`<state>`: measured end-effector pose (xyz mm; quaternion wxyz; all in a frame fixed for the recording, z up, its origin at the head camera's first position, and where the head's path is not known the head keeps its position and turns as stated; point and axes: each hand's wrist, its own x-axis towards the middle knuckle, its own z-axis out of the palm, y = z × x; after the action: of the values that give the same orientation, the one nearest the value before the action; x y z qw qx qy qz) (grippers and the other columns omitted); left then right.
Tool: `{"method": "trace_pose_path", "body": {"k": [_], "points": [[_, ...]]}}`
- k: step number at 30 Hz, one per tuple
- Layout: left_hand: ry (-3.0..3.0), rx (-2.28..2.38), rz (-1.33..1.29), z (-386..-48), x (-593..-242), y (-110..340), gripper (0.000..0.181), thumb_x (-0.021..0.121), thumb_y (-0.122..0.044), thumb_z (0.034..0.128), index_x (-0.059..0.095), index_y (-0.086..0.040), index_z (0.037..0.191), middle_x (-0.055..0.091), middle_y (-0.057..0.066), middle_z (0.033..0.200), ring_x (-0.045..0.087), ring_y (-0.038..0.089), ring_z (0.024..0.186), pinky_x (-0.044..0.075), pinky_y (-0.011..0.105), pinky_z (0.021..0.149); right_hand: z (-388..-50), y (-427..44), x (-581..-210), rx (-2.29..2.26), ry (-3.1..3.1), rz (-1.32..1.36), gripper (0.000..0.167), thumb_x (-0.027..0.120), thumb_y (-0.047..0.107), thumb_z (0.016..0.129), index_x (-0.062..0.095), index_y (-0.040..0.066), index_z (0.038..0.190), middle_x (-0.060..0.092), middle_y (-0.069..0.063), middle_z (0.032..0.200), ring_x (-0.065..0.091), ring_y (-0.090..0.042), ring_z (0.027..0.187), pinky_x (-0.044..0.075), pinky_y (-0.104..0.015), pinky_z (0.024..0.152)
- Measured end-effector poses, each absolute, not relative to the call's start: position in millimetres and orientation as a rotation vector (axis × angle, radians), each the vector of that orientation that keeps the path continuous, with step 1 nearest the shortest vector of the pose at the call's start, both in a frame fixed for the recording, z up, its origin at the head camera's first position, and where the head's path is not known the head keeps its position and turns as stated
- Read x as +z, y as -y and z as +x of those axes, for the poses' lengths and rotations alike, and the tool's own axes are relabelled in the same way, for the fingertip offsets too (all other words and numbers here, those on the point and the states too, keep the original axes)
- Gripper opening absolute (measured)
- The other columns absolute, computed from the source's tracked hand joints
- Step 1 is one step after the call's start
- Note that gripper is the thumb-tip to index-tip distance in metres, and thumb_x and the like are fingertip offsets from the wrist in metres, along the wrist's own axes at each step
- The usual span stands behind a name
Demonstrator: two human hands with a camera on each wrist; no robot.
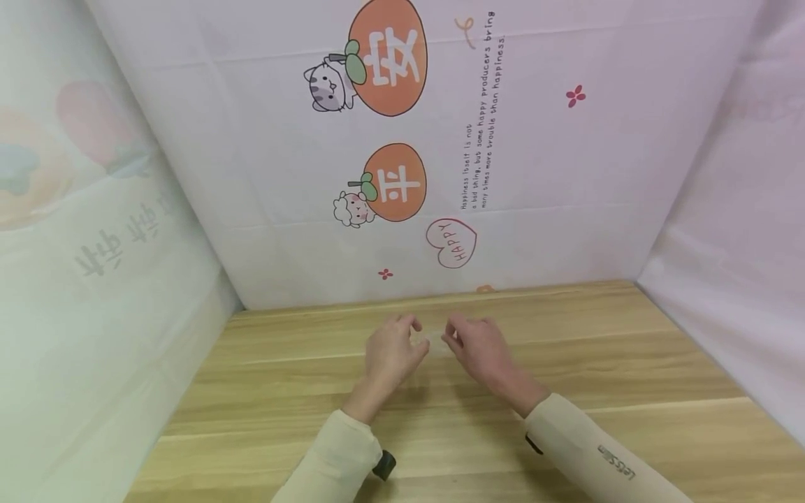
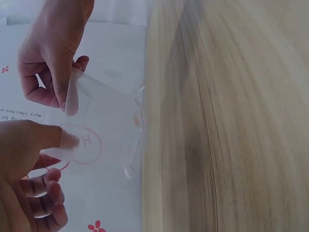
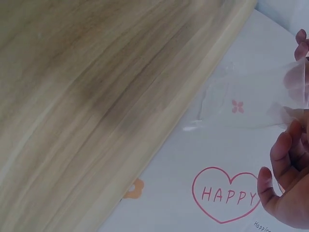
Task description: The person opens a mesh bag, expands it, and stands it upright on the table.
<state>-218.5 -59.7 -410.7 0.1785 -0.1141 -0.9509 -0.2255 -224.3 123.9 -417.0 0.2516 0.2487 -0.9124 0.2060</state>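
A thin clear plastic bag (image 2: pixel 108 106) hangs between my two hands, its top edge held and its lower part loose and creased. In the left wrist view my left hand (image 2: pixel 24 164) pinches one side of its top, thumb against the film and the other fingers curled. My right hand (image 2: pixel 50 53) grips the opposite top corner between thumb and fingers. In the right wrist view the bag (image 3: pixel 246 99) is see-through, with the printed backdrop showing behind it. Seen from the head, the left hand (image 1: pixel 393 349) and right hand (image 1: pixel 483 349) face each other above the table; the bag is barely visible there.
A wood-grain table (image 1: pixel 264 405) lies below the hands. Behind it stands a white printed cloth (image 1: pixel 534 161) with orange fruit drawings and lettering. Pale cloth walls close off the left (image 1: pixel 75 335) and right (image 1: pixel 736 244) sides.
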Motion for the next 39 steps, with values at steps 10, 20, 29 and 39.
{"method": "trace_pose_path", "body": {"k": [10,20,29,39], "points": [[2.664,-0.987,-0.260,-225.6,-410.6,61.8,0.013,0.074,-0.009,0.0805,0.063,-0.016,0.083,0.058,-0.007,0.072,0.054,0.010,0.063,0.045,0.027,0.054,-225.1,-124.6,-413.9,0.601,2.600,0.610,0.016,0.074,0.011,0.089,0.066,0.010,0.103,0.055,0.010,0.059,0.049,-0.006,0.053,0.051,-0.048,0.078],[2.618,-1.370,-0.164,-226.4,-415.4,64.7,0.012,0.072,-0.009,0.0839,0.061,-0.014,0.086,0.059,-0.002,0.069,0.055,0.012,0.053,0.045,0.029,0.048,-225.8,-122.6,-412.5,0.848,2.761,0.490,0.028,0.065,0.008,0.094,0.061,0.008,0.121,0.053,0.006,0.063,0.048,-0.010,0.050,0.041,-0.027,0.045],[2.651,-1.153,-0.174,-229.4,-415.5,66.9,0.013,0.071,-0.010,0.0788,0.061,-0.018,0.081,0.056,-0.006,0.065,0.052,0.013,0.057,0.041,0.031,0.051,-225.8,-123.6,-411.6,0.857,2.782,0.503,0.028,0.064,0.002,0.089,0.061,0.008,0.117,0.055,0.005,0.062,0.048,-0.011,0.048,0.041,-0.027,0.045],[2.617,-1.166,-0.219,-223.7,-417.7,64.3,0.010,0.069,-0.020,0.0867,0.063,-0.015,0.093,0.056,-0.006,0.062,0.049,0.010,0.052,0.040,0.029,0.047,-225.9,-124.1,-415.5,0.912,2.766,0.452,0.027,0.063,0.003,0.087,0.062,0.009,0.114,0.055,0.004,0.064,0.048,-0.012,0.049,0.041,-0.029,0.045]]}}
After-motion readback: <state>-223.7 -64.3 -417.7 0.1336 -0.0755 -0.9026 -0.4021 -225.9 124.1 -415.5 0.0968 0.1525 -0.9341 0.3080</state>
